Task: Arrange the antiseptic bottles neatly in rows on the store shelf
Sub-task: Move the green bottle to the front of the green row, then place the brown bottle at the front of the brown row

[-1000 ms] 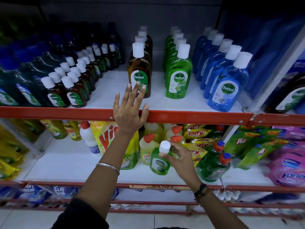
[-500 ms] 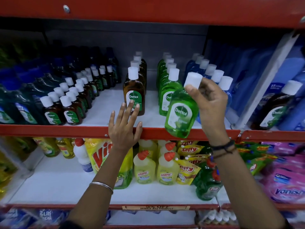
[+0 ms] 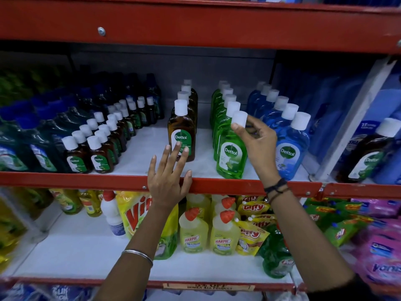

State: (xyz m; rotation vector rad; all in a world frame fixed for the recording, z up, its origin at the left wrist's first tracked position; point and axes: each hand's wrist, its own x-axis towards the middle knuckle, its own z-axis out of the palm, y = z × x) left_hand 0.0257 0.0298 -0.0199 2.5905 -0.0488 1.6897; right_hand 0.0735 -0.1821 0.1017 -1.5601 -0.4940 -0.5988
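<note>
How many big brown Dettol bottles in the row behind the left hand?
4, single file: front brown bottle near the shelf edge, then second bottle, third bottle and fourth bottle behind it, mostly caps showing. Others may be hidden further back.

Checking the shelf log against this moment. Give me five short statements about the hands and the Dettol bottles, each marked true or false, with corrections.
1. The right hand grips the green bottle at its white cap. True.
2. The left hand holds the brown bottle. False: it rests open on the red shelf edge.
3. The green bottle heads the green row. True.
4. The blue bottles stand left of the green. False: right.
5. The green bottle is capless. False: capped.
</note>
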